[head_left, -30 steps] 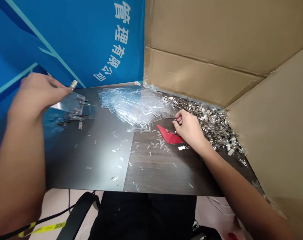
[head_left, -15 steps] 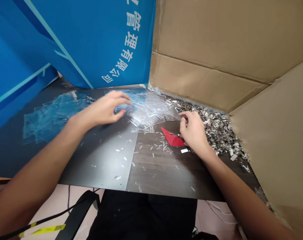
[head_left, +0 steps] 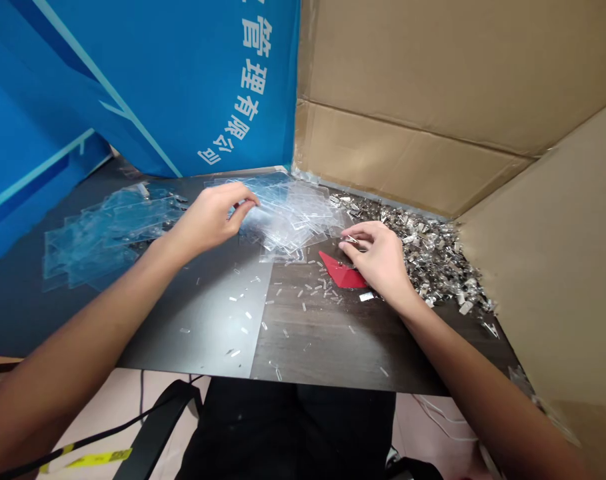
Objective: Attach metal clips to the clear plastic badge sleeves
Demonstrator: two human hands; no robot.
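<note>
Far left, there's a loose spread of clear acrylic sheets [head_left: 103, 243] on the dark counter [head_left: 147, 340]. Your left hand [head_left: 210, 220] sits with its grip half open at the edge of a second clear stack [head_left: 293, 217]; can't tell if it has a sheet. I'd guess they're light, stiff and slippery, so take them by the edges. Your right hand [head_left: 375, 257] looks pinched on a tiny metal clip [head_left: 351, 238], above a red plastic wedge [head_left: 340, 270] and beside a heap of metal clips [head_left: 427, 257].
</note>
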